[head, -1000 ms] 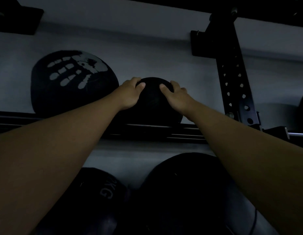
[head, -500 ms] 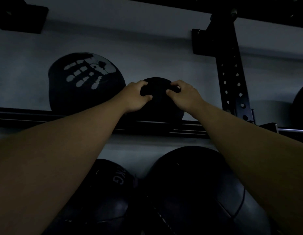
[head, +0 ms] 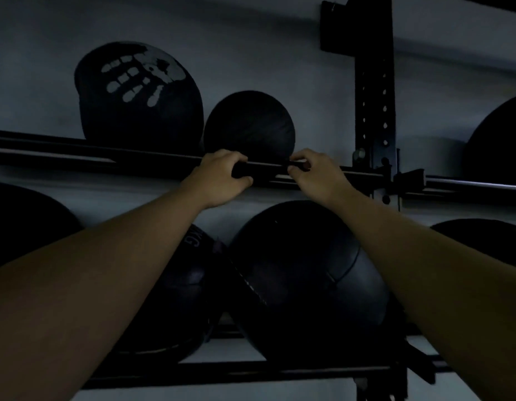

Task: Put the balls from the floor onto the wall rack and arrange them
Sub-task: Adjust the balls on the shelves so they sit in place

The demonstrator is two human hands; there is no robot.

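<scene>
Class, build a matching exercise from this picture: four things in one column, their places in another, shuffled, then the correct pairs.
Things:
1. handprint ball
2. small plain ball
3. "KG" ball
4. left hand

Places:
A. lower shelf, left of the big seamed ball
B. upper shelf, farthest left
C. at the upper rail, below the small ball
D. upper shelf, beside the perforated post

Pairs: 1-B, 2-D, 3-A, 4-C

bare wall (head: 317, 91) right of small ball (head: 249, 124), upright post (head: 374, 82) beyond
</scene>
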